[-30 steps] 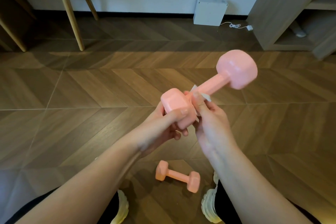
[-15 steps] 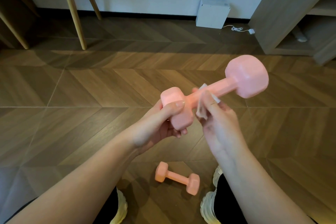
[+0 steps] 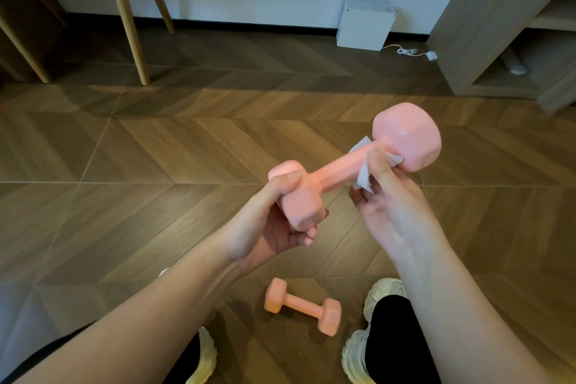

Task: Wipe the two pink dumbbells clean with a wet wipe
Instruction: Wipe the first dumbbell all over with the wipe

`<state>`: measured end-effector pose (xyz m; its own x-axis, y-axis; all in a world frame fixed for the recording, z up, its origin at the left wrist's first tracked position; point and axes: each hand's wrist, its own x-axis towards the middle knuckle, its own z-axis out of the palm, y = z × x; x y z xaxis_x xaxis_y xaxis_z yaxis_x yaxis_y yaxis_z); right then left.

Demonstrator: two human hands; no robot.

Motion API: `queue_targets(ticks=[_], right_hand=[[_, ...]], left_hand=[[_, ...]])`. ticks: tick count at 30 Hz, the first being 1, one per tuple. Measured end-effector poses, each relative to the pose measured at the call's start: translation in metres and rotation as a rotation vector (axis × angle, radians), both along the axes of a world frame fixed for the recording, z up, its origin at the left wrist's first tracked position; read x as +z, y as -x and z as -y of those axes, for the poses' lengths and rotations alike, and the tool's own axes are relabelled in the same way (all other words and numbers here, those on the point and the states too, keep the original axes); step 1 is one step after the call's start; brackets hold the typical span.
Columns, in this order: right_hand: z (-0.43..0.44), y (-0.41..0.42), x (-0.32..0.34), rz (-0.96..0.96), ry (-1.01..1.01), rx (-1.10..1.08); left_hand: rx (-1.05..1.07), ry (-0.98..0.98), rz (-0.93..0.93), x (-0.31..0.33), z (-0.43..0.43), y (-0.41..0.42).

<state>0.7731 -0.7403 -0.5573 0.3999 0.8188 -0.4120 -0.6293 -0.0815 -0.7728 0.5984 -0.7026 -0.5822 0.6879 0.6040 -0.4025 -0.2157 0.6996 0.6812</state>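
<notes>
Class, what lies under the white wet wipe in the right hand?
The white wet wipe, pinched by the right hand, folds round the bar of the held pink dumbbell beside its far head. The bar beneath the wipe is covered, unseen.

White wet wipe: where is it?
Head view, right of centre: the right hand pinches the white wet wipe around the raised pink dumbbell's handle, beside its far head.

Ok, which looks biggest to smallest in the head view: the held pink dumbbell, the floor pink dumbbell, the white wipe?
1. Held pink dumbbell, though it is nearer the camera.
2. Pink dumbbell on the floor.
3. White wet wipe, partly hidden.
</notes>
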Motion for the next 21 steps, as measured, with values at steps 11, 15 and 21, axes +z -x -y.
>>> queue_targets(ticks=[11,15,21], right_hand=[[0.011,-0.012,-0.005,-0.401,-0.158,0.155],[0.007,-0.009,-0.011,-0.303,-0.099,0.162],[0.000,0.000,-0.016,-0.097,0.008,0.091]], left_hand=[[0.042,-0.004,0.016,0.005,-0.006,0.003],[0.035,-0.013,0.039,0.006,-0.006,0.002],[-0.001,-0.023,0.035,0.005,-0.001,0.000]])
